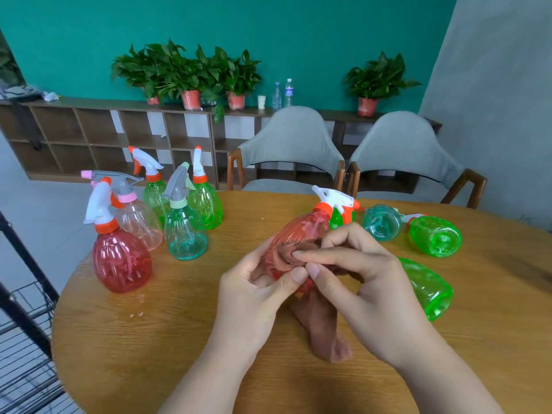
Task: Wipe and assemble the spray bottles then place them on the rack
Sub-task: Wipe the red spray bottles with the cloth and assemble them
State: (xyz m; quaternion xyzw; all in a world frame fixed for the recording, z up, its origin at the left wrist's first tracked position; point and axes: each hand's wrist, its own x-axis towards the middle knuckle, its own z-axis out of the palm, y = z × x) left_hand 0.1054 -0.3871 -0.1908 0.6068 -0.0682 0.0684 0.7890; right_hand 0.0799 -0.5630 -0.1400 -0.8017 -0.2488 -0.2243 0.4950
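From the head view, the wiping step looks under way on the red bottle (301, 231). It is held tilted above the middle of the table (149, 339), its sprayer head (334, 200) pointing far. The left hand (254, 291) curls round the bottle's base from the left, while the right hand (367, 282) pinches a brown cloth (283, 258) against its lower body, the loose end trailing onto the table. Five assembled bottles (121, 258) stand at the far left, and three more (427, 288) lie at the right. Next, probably, comes rubbing round the body, then carrying the bottle to the wire rack (27, 318) at the near left.
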